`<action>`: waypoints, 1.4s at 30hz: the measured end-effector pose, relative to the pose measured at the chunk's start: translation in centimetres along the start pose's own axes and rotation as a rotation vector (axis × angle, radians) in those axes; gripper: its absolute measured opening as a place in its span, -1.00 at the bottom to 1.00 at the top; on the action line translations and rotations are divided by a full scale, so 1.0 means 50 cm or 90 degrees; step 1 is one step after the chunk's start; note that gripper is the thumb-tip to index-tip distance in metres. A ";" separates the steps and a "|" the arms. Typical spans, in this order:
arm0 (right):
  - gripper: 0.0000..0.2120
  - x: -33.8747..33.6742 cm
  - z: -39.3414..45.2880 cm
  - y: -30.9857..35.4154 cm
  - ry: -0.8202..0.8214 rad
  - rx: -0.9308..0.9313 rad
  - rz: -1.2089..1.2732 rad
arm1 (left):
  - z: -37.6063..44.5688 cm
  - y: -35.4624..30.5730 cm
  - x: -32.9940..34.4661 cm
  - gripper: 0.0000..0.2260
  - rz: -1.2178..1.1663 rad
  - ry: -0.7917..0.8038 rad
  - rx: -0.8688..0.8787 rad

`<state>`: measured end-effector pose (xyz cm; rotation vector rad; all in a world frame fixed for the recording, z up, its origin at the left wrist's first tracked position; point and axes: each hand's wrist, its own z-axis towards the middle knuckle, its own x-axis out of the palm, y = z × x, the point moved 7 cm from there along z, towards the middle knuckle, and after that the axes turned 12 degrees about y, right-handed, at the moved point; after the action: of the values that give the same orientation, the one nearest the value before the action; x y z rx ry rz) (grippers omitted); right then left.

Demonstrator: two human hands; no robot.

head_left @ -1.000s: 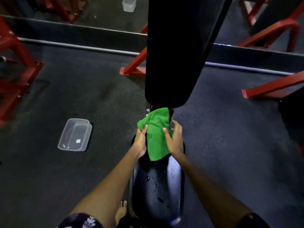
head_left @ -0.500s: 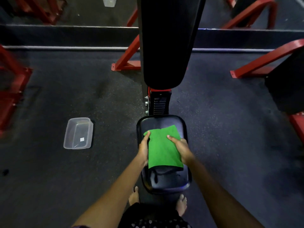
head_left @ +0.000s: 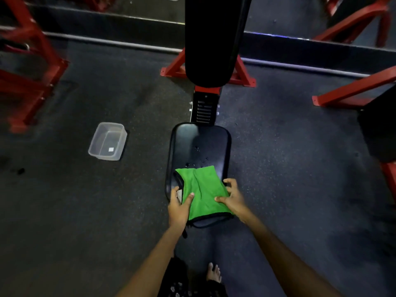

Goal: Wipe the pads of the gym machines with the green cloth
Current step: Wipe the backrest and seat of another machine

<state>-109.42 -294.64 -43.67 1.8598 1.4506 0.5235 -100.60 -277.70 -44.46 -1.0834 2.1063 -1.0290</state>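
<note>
Wiping the seat pad [head_left: 199, 142] of a red-framed bench, green cloth [head_left: 203, 189] spread flat on the near half of the pad, close to its front edge. Left hand [head_left: 179, 207] grips the cloth's left edge, thumb on top, fingers curled at the side of the pad. Right hand [head_left: 232, 199] pinches the right edge, thumb on the cloth, fingers bent over its corner. Hands apart, one on each side of the cloth, both clamped on it

Progress, judged: seat pad partly done. Far half is bare and shows a few water drops [head_left: 200, 156] just beyond the cloth, so that part probably needs another pass. Long back pad [head_left: 214, 39] stands upright behind the seat, no cloth on it; cannot tell if it is wiped. Other red machine frames [head_left: 353, 91] around, with a dark pad [head_left: 379, 125] at the right edge untouched by the cloth right now. Clear plastic tub [head_left: 108, 141] sits on the floor to the left, well apart from the bench. Most of the job looks left
</note>
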 end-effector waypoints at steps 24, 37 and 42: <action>-0.46 0.212 0.143 0.073 -0.048 -0.209 -0.847 | 0.075 0.120 -0.072 -0.59 -0.023 -0.051 0.139; -0.47 0.214 0.149 0.069 -0.044 -0.258 -0.874 | 0.082 0.128 -0.100 -0.42 0.110 -0.098 0.130; -0.50 0.136 0.109 0.008 0.063 -0.492 -0.963 | 0.080 0.125 -0.101 -0.38 0.112 -0.097 0.124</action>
<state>-103.45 -289.75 -47.72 -0.0707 1.8558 0.2788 -97.65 -272.57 -51.19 -0.8375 1.8979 -1.0094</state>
